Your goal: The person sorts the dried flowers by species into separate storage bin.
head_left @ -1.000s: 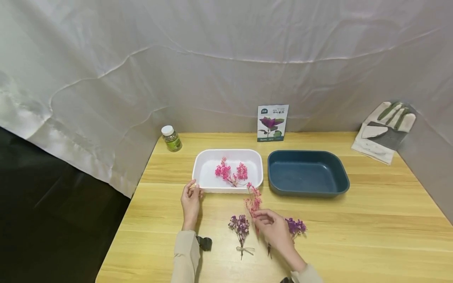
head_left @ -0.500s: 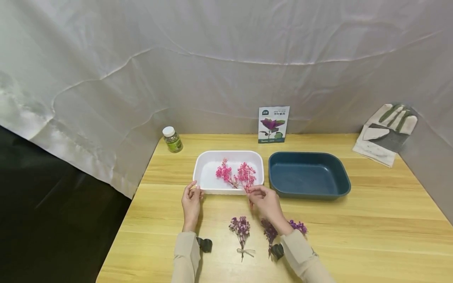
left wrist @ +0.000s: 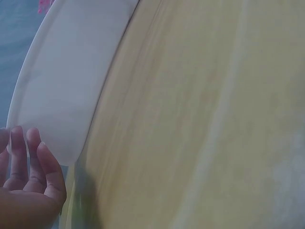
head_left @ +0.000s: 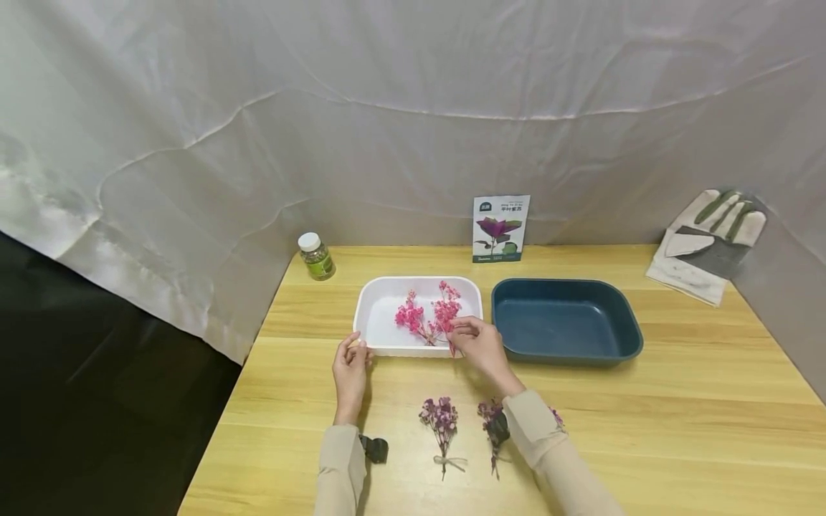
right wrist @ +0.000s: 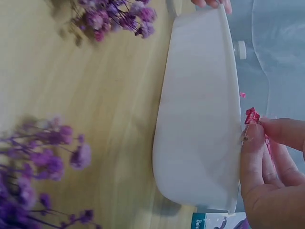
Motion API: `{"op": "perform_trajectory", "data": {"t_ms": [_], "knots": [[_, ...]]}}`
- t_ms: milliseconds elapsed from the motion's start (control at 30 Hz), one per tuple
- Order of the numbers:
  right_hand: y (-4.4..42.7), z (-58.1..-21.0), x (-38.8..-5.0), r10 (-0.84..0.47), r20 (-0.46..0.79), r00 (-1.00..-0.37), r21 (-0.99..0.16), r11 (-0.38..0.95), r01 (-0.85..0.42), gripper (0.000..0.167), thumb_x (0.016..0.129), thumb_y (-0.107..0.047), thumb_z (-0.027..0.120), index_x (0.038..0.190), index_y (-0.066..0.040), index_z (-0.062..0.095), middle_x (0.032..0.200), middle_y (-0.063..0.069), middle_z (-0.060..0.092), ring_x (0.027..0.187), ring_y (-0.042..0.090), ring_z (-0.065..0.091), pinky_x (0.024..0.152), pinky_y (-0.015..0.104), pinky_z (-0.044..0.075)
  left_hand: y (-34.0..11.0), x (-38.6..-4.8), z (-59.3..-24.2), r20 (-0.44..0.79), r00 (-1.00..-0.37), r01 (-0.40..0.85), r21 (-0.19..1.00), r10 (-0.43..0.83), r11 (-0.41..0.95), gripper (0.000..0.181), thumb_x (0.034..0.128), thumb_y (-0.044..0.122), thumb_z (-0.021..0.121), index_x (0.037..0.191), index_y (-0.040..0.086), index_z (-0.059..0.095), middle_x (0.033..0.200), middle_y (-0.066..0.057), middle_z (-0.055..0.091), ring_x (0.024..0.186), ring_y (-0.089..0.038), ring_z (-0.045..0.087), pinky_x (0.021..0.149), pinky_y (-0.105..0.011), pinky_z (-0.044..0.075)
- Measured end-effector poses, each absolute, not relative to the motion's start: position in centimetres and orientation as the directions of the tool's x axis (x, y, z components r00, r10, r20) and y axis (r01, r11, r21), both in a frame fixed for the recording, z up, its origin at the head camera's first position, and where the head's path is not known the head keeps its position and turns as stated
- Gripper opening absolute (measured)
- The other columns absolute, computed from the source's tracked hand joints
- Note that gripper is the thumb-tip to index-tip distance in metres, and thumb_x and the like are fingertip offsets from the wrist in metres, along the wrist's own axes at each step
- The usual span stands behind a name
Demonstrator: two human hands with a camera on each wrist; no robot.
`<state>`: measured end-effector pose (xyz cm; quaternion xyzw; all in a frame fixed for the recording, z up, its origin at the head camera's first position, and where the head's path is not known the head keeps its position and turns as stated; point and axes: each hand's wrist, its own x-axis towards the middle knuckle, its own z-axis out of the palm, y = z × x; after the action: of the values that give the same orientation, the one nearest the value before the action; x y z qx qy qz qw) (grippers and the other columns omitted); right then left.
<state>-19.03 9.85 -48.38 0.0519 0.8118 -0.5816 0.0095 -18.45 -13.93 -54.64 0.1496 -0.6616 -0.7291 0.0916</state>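
At the front left corner of the white tray (head_left: 400, 351), my left hand (head_left: 350, 373) holds the rim between thumb and fingers. My right hand (head_left: 480, 347) pinches the stem end of a pink dried flower sprig (head_left: 447, 308) over the tray's front right rim. In the right wrist view, the stem end of the pink sprig (right wrist: 252, 114) shows between thumb and forefinger. Another pink flower sprig (head_left: 409, 315) lies inside the tray, left of the held one. Below the tray lies a purple flower bunch (head_left: 440, 419) tied with a bow.
A second purple bunch (head_left: 490, 412) and a third purple bunch (head_left: 556, 418) are partly hidden by my right arm. Right of the white tray stands a dark blue tray (head_left: 568, 322). Behind are a lidded jar (head_left: 317, 258), a seed packet (head_left: 501, 229) and work gloves (head_left: 706, 247).
My right hand has carried the pink sprig up and away from me, from the table in front to inside the white tray's rim. The left hand has stayed at the corner.
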Motion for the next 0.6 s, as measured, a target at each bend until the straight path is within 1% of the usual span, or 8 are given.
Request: {"op": "perform_trajectory", "data": {"t_ms": [133,267,533,600], "knots": [[9.78,-48.23,-19.62,0.053,-0.077,-0.996,-0.944,0.316,0.090,0.026,0.087,-0.009,0.069,0.113,-0.005,0.070,0.108,0.016,0.073,0.099,0.029,0.070,0.084,0.036,0.058,-13.78,-18.43,-54.67,-0.084,-0.935,-0.056,0.994,-0.345,-0.090,0.034,0.1004,0.014,0.054,0.132,0.002,0.053,0.078,0.009,0.061,0.074,-0.004,0.062,0.070,-0.015,0.053],[9.79,-48.29,-19.91,0.044,-0.074,-0.996,-0.944,0.318,0.084,0.027,0.088,-0.009,0.068,0.114,-0.001,0.069,0.109,0.018,0.072,0.100,0.031,0.070,0.082,0.033,0.058,-13.67,-18.43,-54.66,-0.081,-0.933,-0.051,0.994,-0.351,-0.095,0.032,0.1001,0.013,0.054,0.130,0.002,0.054,0.078,0.009,0.061,0.074,-0.004,0.061,0.069,-0.015,0.053],[10.06,-48.67,-19.80,0.050,-0.077,-0.996,-0.955,0.284,0.089,0.028,0.089,-0.008,0.068,0.115,0.002,0.067,0.112,0.020,0.070,0.105,0.033,0.068,0.092,0.038,0.056,-13.65,-18.39,-54.50,-0.073,-0.934,-0.033,0.992,-0.349,-0.118,0.035,0.0995,0.013,0.055,0.131,-0.002,0.052,0.077,0.008,0.061,0.073,-0.004,0.062,0.068,-0.015,0.053],[10.26,-48.73,-19.63,0.049,-0.080,-0.996,-0.959,0.269,0.090,0.028,0.090,-0.007,0.067,0.116,0.003,0.067,0.113,0.020,0.070,0.106,0.033,0.067,0.093,0.038,0.056,-13.62,-18.09,-53.71,-0.081,-0.936,-0.040,0.991,-0.344,-0.125,0.035,0.0994,0.011,0.055,0.131,-0.004,0.052,0.077,0.007,0.061,0.072,-0.005,0.062,0.068,-0.016,0.053]]}}
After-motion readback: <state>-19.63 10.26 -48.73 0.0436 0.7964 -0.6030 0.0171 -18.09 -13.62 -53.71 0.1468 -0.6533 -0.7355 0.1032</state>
